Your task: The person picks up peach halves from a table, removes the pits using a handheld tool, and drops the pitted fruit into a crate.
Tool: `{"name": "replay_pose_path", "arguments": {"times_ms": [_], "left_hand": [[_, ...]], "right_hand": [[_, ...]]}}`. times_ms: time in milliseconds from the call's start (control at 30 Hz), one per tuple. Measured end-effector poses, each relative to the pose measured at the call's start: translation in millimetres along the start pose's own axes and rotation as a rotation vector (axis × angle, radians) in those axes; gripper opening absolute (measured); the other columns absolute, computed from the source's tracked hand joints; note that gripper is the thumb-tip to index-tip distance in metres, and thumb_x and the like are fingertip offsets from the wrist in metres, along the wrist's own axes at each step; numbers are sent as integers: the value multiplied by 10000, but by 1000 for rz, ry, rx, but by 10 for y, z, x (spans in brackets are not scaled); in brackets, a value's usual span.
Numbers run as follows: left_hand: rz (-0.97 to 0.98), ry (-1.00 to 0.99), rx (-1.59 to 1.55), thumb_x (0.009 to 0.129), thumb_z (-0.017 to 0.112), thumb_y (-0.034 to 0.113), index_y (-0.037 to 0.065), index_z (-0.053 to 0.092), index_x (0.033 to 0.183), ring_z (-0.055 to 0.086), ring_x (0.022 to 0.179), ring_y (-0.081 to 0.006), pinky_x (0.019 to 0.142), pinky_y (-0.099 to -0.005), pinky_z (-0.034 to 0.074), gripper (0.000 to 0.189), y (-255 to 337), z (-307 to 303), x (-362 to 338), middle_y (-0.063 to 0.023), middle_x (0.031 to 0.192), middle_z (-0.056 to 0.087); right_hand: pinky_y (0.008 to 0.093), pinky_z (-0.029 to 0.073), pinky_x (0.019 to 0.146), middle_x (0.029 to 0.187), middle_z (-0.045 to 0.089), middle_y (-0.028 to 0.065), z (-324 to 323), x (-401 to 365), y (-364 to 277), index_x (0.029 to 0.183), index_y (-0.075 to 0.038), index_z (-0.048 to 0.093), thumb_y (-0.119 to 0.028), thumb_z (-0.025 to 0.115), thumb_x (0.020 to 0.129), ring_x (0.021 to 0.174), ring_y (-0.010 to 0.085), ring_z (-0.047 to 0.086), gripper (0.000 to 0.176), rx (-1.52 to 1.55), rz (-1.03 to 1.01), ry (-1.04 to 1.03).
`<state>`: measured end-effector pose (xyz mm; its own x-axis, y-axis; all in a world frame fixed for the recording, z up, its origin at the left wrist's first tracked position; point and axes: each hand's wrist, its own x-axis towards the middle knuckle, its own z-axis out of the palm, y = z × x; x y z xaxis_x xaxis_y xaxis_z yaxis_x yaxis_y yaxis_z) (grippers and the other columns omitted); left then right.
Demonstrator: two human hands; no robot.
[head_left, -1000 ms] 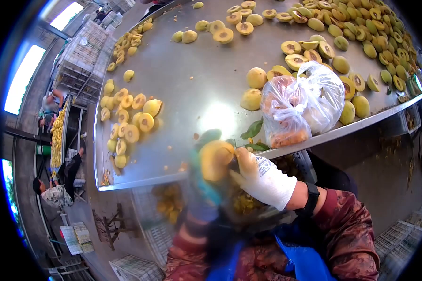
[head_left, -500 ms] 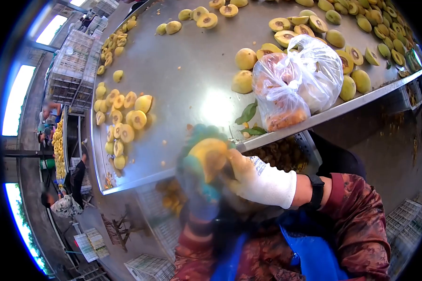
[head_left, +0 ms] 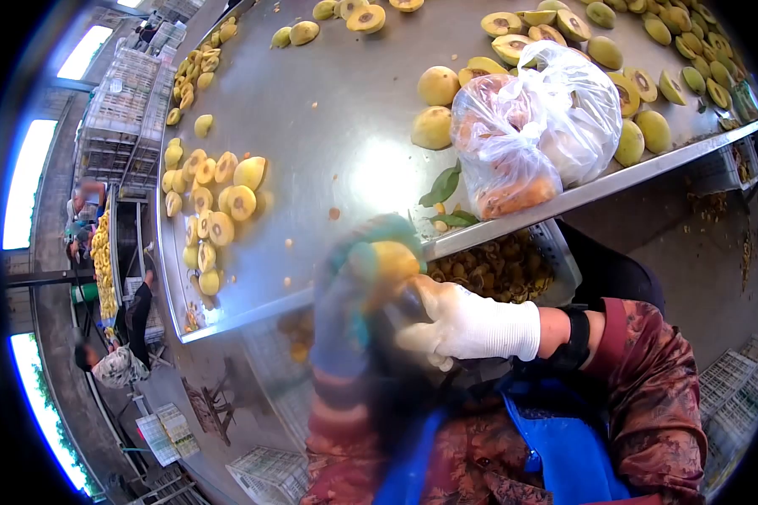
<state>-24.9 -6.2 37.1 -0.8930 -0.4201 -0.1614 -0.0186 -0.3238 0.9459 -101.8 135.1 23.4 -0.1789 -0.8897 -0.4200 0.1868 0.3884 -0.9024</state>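
Observation:
My left hand (head_left: 349, 273), in a teal and grey glove and smeared by motion, is closed around a yellow peach (head_left: 394, 261) at the table's near edge. My right hand (head_left: 476, 324), in a white knit glove, is right beside it, fingers curled in. Something dark and blurred shows between the hands; I cannot make out what it is. Left of them on the metal table (head_left: 312, 168) lie several halved peaches (head_left: 220, 228) with brown centres. Whole peaches (head_left: 432, 128) and a tied clear plastic bag (head_left: 514, 143) with orange contents rest on the right.
Under the table edge stands a crate (head_left: 501, 269) of brown pieces. Green leaves (head_left: 442, 187) lie near the bag. A large heap of peaches (head_left: 682, 38) fills the far right. Co-workers (head_left: 120, 368) and stacked crates (head_left: 122, 109) are at the left.
Both hands stay together at the table edge. The peach in my left hand has turned and moved slightly up and right, its cut face less visible. The view has shifted a little.

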Motion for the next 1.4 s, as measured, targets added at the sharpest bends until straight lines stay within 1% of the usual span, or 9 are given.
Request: {"name": "replay_pose_path", "arguments": {"times_ms": [200, 467, 567, 800, 967, 1033, 1233, 1333, 1400], "left_hand": [[27, -77, -30, 844, 647, 314, -26, 622, 1148, 642, 959, -191, 852, -304, 522, 456, -41, -86, 29, -147, 1101, 646], [-234, -193, 172, 855, 665, 185, -18, 642, 1118, 632, 807, -130, 707, -235, 514, 333, 152, -199, 64, -95, 983, 687], [-244, -224, 181, 854, 670, 193, -14, 647, 1114, 629, 795, -120, 681, -217, 507, 334, 117, -244, 83, -98, 995, 690], [-181, -232, -18, 834, 670, 183, -17, 643, 1108, 642, 872, -147, 724, -255, 528, 340, 72, -270, 23, -131, 1038, 689], [-60, 57, -267, 826, 655, 158, 6, 646, 1104, 656, 912, -200, 813, -344, 547, 317, -17, -78, 47, -125, 1066, 669], [99, 80, 164, 938, 557, 454, -49, 512, 1271, 609, 1078, -301, 957, -414, 497, 605, -158, -199, 64, -173, 1159, 622], [60, 179, -320, 978, 454, 488, -27, 503, 1282, 576, 1155, -345, 988, -448, 485, 601, -158, -280, 100, -195, 1246, 591], [104, 257, -394, 980, 429, 510, -17, 533, 1248, 614, 1094, -345, 929, -484, 521, 600, -51, -337, 70, -197, 1195, 621], [122, 239, -400, 982, 465, 482, 4, 498, 1273, 612, 1063, -251, 879, -398, 539, 561, 65, -444, -21, -138, 1201, 589]], "right_hand": [[460, 513, 617, 796, 637, 245, 82, 91, 287, 1215, 104, 423, -300, 591, 895, 686, 383, 646, 542, -330, -284, 114], [393, 494, 505, 676, 617, 151, 136, 28, 126, 1143, 101, 423, -259, 591, 897, 558, 280, 631, 467, -190, -114, 24], [322, 438, 426, 588, 555, 38, 23, -44, -144, 1075, 25, 441, -252, 608, 888, 464, 163, 550, 373, 141, 219, -188], [222, 335, 400, 566, 448, -36, -7, 22, 175, 894, -102, 480, -170, 615, 875, 440, 84, 432, 152, 781, 41, -610], [321, 490, 525, 620, 591, 74, 36, 3, -241, 1266, 7, 415, -164, 587, 901, 534, 167, 600, 438, -15, 87, -79], [356, 507, 553, 670, 627, 125, 179, 122, 128, 1253, 16, 444, -162, 583, 893, 588, 238, 646, 425, -397, -187, 184], [383, 512, 590, 794, 671, 148, 160, 154, 161, 1119, -33, 538, -135, 617, 857, 705, 296, 676, 292, -519, -198, 91], [402, 497, 583, 837, 649, 117, -42, 129, 247, 938, -88, 593, -163, 600, 840, 721, 303, 660, 123, -1017, -465, 82], [401, 498, 572, 850, 654, 100, -112, 149, 539, 944, -103, 609, -137, 575, 834, 728, 285, 667, 121, -1311, -248, -14]]}}
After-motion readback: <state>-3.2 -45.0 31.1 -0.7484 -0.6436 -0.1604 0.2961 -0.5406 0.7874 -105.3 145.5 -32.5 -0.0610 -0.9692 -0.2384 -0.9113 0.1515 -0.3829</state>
